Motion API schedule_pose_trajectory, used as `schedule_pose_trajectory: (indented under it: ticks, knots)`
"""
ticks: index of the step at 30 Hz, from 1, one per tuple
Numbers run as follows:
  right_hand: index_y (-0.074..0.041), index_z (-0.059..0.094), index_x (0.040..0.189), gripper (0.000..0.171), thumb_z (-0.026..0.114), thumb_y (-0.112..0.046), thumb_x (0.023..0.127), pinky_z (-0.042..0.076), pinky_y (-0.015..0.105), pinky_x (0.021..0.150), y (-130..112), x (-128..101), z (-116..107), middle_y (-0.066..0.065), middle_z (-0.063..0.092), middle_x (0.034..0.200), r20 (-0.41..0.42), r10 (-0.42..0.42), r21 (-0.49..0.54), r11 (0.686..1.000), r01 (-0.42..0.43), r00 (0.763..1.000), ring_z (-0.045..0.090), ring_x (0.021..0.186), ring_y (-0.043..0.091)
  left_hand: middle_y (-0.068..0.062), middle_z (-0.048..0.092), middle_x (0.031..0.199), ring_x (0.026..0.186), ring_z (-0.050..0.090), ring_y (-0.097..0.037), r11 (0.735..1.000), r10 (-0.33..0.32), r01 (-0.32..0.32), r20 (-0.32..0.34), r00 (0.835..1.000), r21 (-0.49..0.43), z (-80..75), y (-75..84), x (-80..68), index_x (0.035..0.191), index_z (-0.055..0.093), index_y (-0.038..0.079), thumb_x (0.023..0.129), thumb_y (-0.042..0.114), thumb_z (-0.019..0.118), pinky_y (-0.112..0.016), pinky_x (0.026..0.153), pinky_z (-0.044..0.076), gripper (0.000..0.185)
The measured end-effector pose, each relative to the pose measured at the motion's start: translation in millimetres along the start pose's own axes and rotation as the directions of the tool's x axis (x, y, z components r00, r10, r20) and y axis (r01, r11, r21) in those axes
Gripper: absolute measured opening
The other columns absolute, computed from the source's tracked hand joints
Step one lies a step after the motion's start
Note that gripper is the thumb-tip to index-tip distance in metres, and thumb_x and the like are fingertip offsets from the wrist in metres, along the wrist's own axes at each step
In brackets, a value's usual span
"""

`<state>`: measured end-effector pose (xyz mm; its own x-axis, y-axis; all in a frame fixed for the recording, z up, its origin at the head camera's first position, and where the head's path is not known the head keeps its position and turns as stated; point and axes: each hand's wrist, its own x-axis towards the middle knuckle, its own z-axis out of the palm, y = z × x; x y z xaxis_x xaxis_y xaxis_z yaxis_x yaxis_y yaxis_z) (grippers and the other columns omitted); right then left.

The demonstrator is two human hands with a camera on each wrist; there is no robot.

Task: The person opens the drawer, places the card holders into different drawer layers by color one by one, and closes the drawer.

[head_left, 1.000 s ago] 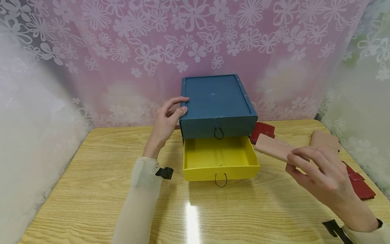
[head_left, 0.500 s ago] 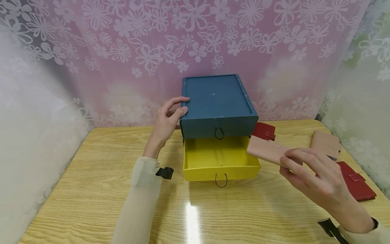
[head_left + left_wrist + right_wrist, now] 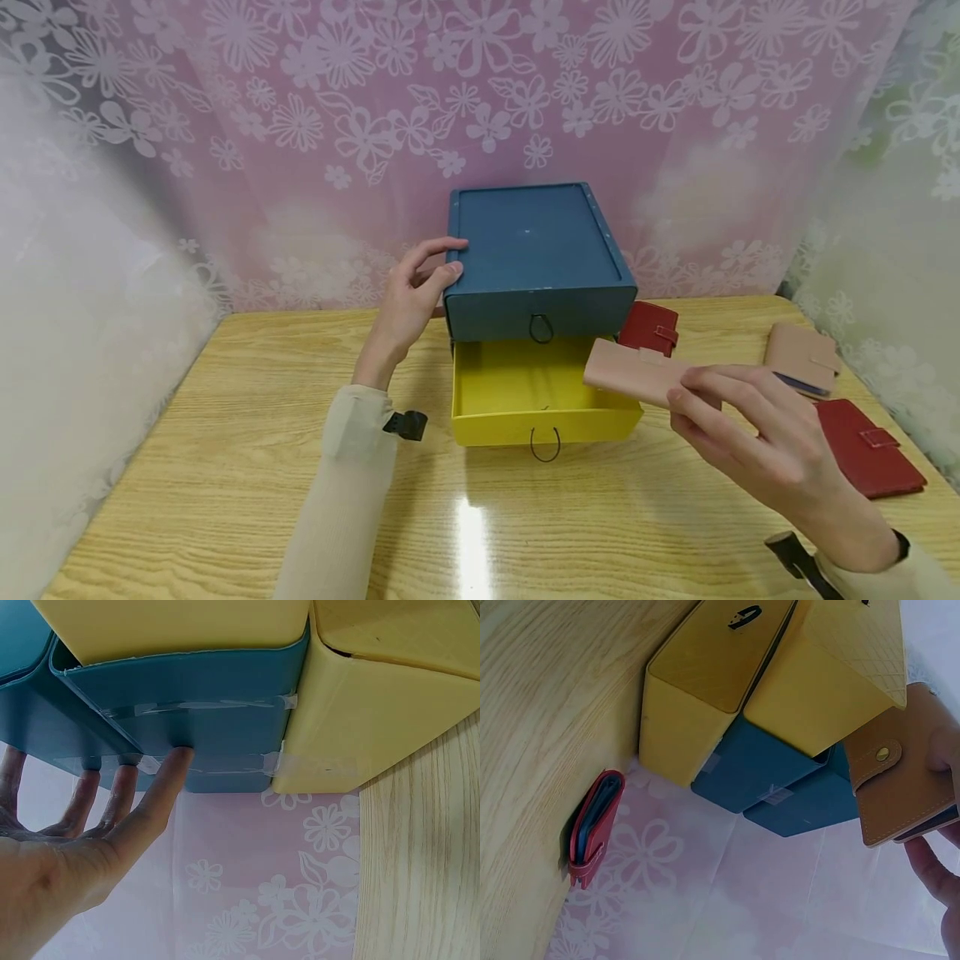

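My right hand point(image 3: 772, 442) pinches a tan wallet point(image 3: 637, 373) by one end. The wallet's free end overlaps the right side of a pulled-out yellow drawer point(image 3: 545, 427). In the right wrist view, a strap with a brass snap shows on the tan wallet point(image 3: 885, 795). Above the yellow drawer sits a blue drawer box point(image 3: 528, 242), its front closed, with a black loop handle. My left hand point(image 3: 408, 300) rests against the left side of that box. In the left wrist view, straight fingertips of the left hand point(image 3: 97, 847) press on the blue side.
Behind the drawers on the right lies a red wallet point(image 3: 648, 327). Farther right are a beige wallet point(image 3: 801, 358) and another red wallet point(image 3: 870, 450). Below the open drawer, another yellow drawer point(image 3: 686, 720) shows in the right wrist view. A pink flowered curtain point(image 3: 375, 125) hangs behind the wooden table point(image 3: 262, 467).
My right hand has moved left with the tan wallet, bringing its free end from beside the yellow drawer to over its right side. The left hand has stayed in place.
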<state>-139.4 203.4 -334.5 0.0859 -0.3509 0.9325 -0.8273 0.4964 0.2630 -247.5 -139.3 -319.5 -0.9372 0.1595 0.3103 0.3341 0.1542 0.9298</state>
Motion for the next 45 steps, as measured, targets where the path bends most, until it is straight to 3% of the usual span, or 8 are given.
schedule_pose_trajectory:
  ticks: [9,17,26,36,45]
  knots:
    - [-0.003,0.076,0.089,0.025,0.064,-0.02,0.102,0.047,0.038,0.061,-3,5,6,0.019,0.068,0.077,0.002,0.008,0.027,1.0,-0.009,1.0,0.059,0.066,0.032,0.003,0.049,0.152,0.117,0.066,-0.024,1.0,-0.004,0.004,0.002,1.0,-0.001,0.5,-1.7,0.3,0.137,0.063,0.029,0.103,0.035,0.057,-0.055,0.09,0.059,0.034]
    - [-0.004,0.077,0.093,0.028,0.061,-0.025,0.104,0.049,0.039,0.059,-2,9,13,0.017,0.072,0.083,0.092,-0.001,0.014,1.0,-0.001,0.996,0.062,0.069,0.031,0.003,0.047,0.154,0.118,0.064,-0.024,1.0,-0.003,0.003,0.005,1.0,-0.004,0.0,-0.6,-1.1,0.138,0.062,0.028,0.103,0.035,0.058,-0.053,0.09,0.06,0.035]
    - [-0.003,0.078,0.093,0.029,0.061,-0.024,0.104,0.051,0.04,0.058,0,8,23,0.017,0.073,0.085,0.107,-0.015,0.037,0.999,0.011,0.994,0.063,0.069,0.031,0.004,0.047,0.155,0.117,0.065,-0.025,1.0,-0.002,0.002,-0.001,1.0,-0.007,0.4,-1.2,-0.8,0.137,0.063,0.028,0.103,0.034,0.057,-0.055,0.09,0.059,0.035]
    - [-0.005,0.078,0.101,0.031,0.054,-0.025,0.107,0.051,0.039,0.063,-1,12,24,0.016,0.074,0.093,0.214,0.014,0.023,1.0,-0.02,0.977,0.067,0.077,0.029,0.004,0.047,0.155,0.117,0.066,-0.025,1.0,-0.005,0.005,-0.007,1.0,0.007,0.0,0.8,-1.8,0.137,0.063,0.029,0.103,0.035,0.058,-0.053,0.089,0.06,0.035]
    - [-0.005,0.077,0.106,0.03,0.054,-0.024,0.107,0.054,0.039,0.063,-1,20,33,0.015,0.074,0.096,0.246,0.021,0.028,0.999,-0.029,0.969,0.067,0.077,0.027,0.003,0.048,0.154,0.117,0.066,-0.025,1.0,-0.005,0.005,-0.005,1.0,0.003,0.4,-0.4,-0.7,0.138,0.062,0.028,0.103,0.034,0.057,-0.052,0.088,0.061,0.035]
